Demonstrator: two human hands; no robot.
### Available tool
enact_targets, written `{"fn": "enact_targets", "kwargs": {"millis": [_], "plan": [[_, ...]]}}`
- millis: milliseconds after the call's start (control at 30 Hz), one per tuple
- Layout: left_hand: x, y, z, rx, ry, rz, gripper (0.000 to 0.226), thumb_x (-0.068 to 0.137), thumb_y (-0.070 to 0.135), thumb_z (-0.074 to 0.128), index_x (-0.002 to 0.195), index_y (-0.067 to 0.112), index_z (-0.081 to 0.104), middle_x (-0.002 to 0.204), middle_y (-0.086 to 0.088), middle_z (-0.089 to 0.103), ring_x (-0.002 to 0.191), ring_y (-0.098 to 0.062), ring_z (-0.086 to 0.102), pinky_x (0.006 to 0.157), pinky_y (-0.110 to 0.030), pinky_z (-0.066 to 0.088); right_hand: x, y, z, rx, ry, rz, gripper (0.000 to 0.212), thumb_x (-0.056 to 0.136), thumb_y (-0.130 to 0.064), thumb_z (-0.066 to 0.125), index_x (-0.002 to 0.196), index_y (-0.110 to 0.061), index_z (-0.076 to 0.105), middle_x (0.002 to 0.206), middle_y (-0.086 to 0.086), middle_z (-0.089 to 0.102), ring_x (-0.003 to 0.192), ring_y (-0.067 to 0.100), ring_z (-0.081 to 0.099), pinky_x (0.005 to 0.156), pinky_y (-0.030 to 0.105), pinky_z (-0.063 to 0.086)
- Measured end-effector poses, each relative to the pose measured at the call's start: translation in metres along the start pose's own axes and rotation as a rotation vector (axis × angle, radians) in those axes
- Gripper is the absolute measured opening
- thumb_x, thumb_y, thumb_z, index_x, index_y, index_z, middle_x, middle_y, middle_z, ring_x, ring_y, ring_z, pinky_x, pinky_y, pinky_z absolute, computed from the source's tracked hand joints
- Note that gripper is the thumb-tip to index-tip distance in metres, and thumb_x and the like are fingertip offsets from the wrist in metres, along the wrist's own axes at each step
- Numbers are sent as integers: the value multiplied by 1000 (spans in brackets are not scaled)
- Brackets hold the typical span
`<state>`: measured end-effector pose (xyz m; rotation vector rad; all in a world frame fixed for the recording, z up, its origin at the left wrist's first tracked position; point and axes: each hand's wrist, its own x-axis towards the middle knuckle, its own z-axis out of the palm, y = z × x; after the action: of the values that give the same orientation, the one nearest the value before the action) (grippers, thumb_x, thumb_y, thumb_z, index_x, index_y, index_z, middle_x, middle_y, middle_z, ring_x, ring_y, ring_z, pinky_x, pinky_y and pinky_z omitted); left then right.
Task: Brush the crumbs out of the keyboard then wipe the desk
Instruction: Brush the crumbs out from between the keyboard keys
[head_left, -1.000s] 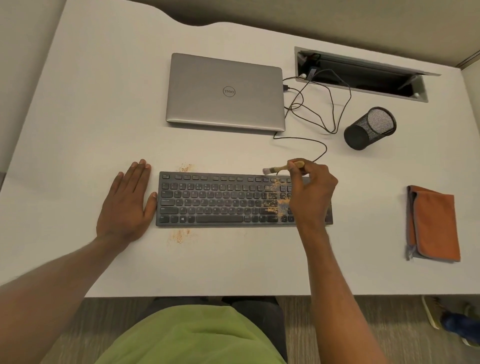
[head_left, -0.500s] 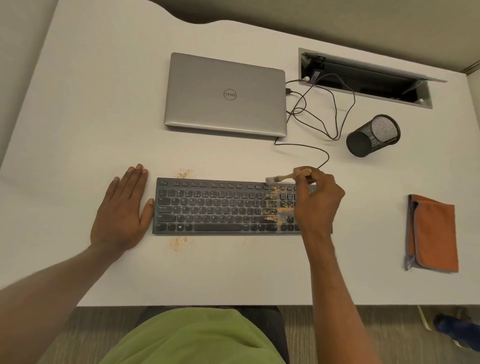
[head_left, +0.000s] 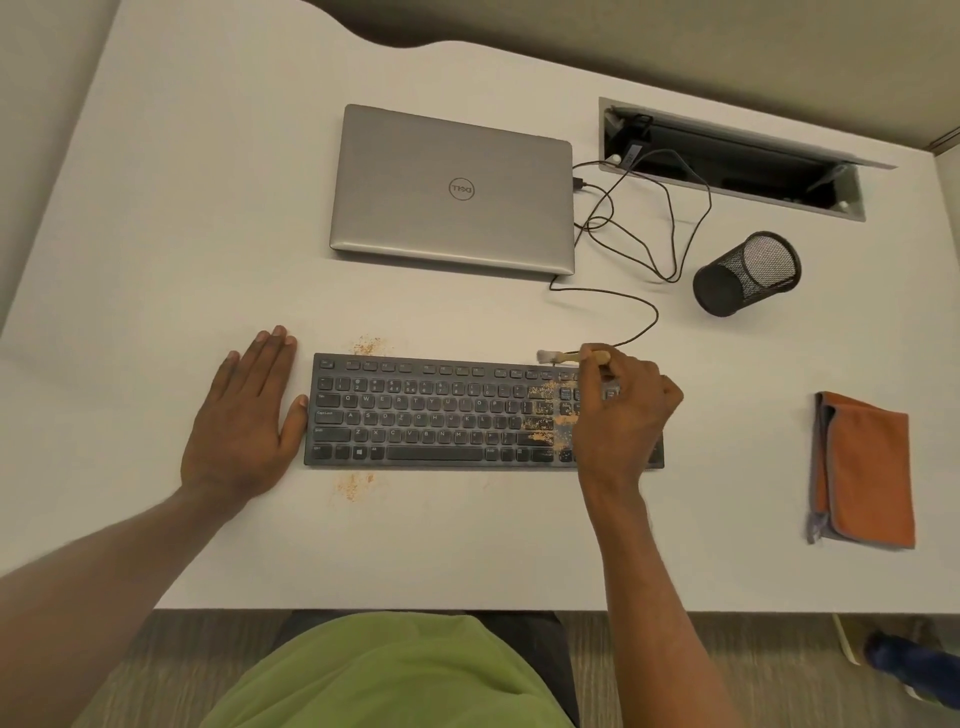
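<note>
Your brush lies nearly level over the far edge of the keyboard, right of its middle. Its long axis runs left to right along that edge, with the pale bristles pointing left and the wooden handle end to the right. Whether the bristles touch the keys cannot be told. Your right hand grips the handle with curled fingers and covers the keyboard's right end. Crumbs lie on the keys just left of that hand, with smaller patches on the desk beyond and before the keyboard's left part. Your left hand rests flat on the desk, fingers straight and holding nothing, its thumb against the keyboard's left end. A folded cloth lies well to the right. Beyond are a closed laptop, loose cables and a mesh cup on its side.
</note>
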<state>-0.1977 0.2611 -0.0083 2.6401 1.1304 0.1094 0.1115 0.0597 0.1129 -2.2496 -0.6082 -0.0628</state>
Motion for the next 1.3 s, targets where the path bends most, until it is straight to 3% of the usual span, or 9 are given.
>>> {"fn": "enact_targets", "kwargs": {"millis": [167, 333, 500, 600, 700, 900, 1133, 1200, 1300], "plan": [[0, 1, 0, -4, 5, -4, 71, 110, 45, 25, 172, 13, 14, 179, -4, 14, 166, -17, 10, 134, -47, 14, -13, 10, -4, -37, -28, -13, 16, 101, -17, 66, 88, -26, 68, 78, -16, 58, 88, -8, 48, 92, 54, 42], [0, 2, -1, -8, 12, -3, 70, 109, 44, 26, 171, 12, 15, 179, -4, 15, 166, -16, 9, 134, -46, 13, -16, 9, -5, -4, 15, -32, 9, 102, -24, 66, 100, -20, 74, 87, -13, 62, 93, -6, 48, 93, 51, 43], [0, 1, -1, -10, 19, 2, 70, 109, 43, 27, 171, 12, 17, 178, -4, 16, 166, -16, 10, 134, -46, 13, -23, 14, -2, -49, -34, -82, 10, 102, -21, 66, 94, -20, 72, 83, -10, 66, 84, 14, 56, 95, 53, 41], [0, 1, 0, -7, 15, 1, 70, 109, 43, 27, 171, 12, 16, 179, -4, 15, 166, -15, 9, 135, -45, 13, -24, 9, -4, -31, 2, -86, 12, 101, -18, 66, 90, -20, 71, 80, -12, 63, 82, 11, 53, 92, 49, 42], [0, 1, 0, -3, 14, -1, 70, 110, 43, 27, 171, 12, 16, 179, -4, 15, 166, -15, 9, 135, -45, 13, -23, 2, -1, 4, 16, -120, 9, 101, -23, 67, 99, -18, 74, 85, -11, 65, 85, 10, 53, 91, 41, 39], [0, 0, 0, -6, 15, -2, 70, 109, 44, 26, 171, 13, 16, 179, -4, 16, 166, -16, 10, 135, -45, 12, -30, 12, 3, -36, -65, -124, 8, 100, -22, 69, 97, -17, 75, 85, -7, 69, 84, 12, 54, 96, 52, 41], [0, 0, 1, -6, 28, 3, 70, 109, 43, 28, 171, 12, 16, 178, -4, 16, 166, -16, 10, 135, -45, 12, -33, 6, -9, 15, -12, -102, 8, 101, -24, 68, 98, -18, 72, 88, -12, 67, 87, 12, 57, 96, 47, 40], [-1, 0, 0, -5, 24, 2, 70, 109, 43, 28, 171, 12, 16, 179, -4, 16, 166, -16, 10, 135, -45, 12, -31, 3, -7, 48, -46, -109, 10, 102, -28, 65, 102, -21, 73, 93, -16, 67, 92, 9, 58, 97, 47, 39], [0, 1, 0, -4, 27, 1, 70, 109, 43, 28, 171, 12, 17, 179, -4, 16, 166, -15, 10, 135, -44, 12, -28, 5, -3, 81, -152, -149, 8, 101, -18, 68, 102, -24, 73, 99, -18, 69, 101, 8, 60, 101, 48, 34]]}}
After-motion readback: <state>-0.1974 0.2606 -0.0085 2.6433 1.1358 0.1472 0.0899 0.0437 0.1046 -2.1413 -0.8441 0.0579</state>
